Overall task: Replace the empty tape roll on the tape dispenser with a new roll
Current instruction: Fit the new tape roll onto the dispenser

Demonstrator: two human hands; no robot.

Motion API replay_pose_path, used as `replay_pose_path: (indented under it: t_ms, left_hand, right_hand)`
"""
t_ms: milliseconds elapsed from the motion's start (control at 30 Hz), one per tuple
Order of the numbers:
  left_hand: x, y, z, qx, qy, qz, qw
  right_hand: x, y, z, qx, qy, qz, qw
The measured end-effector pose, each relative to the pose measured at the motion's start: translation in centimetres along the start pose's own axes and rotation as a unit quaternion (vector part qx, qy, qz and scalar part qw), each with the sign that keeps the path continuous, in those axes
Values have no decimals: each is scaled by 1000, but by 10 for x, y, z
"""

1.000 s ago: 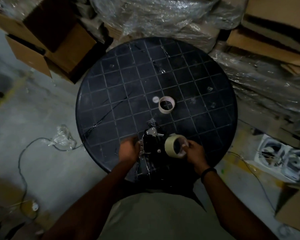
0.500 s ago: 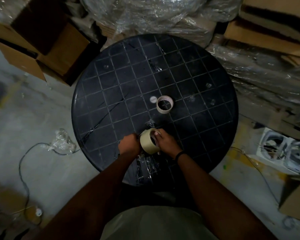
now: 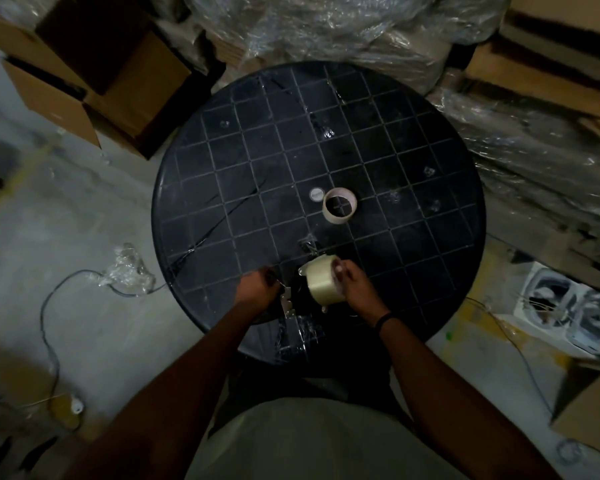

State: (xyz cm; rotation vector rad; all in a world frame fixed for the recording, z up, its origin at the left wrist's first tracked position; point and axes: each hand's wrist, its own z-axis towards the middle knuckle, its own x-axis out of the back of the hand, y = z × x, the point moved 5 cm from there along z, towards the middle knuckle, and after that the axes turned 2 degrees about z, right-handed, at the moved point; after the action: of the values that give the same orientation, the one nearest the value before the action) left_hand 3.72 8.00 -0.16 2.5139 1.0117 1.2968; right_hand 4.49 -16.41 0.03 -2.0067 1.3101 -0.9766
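Near the close rim of the tabletop (image 3: 194,188), my right hand (image 3: 355,289) had its grip pinched on the new tape roll (image 3: 323,284), fingers pressed against the roll's outer face, the roll standing on edge over the dark tape dispenser (image 3: 293,299). My left hand (image 3: 257,289) was curled tight around the dispenser's left side, just beside its bright metal plate; whether the roll had fully seated I could not tell, the body being too dark. Farther in, the empty tape roll (image 3: 339,205) lay flat near the tabletop's middle, well apart from both hands, with a small pale disc (image 3: 316,194) just beside it. Most of the gridded surface beyond stood bare. Cardboard boxes (image 3: 94,84) crowded the far left edge, and crumpled plastic wrap (image 3: 343,32) pressed against the far and right edges.
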Motion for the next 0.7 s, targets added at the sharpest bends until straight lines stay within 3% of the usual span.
replay_pose_path:
  t_ms: [133, 333, 700]
  left_hand:
    - [-5, -6, -15, 7, -6, -7, 1000]
    - [-22, -5, -49, -63, -29, 58, 996]
    - [-31, 8, -64, 7, 10, 59, 998]
  right_hand:
    - [25, -5, -21, 25, 62, 31, 997]
    - [50, 1, -38, 27, 75, 16, 997]
    - [59, -20, -37, 60, 92, -45, 993]
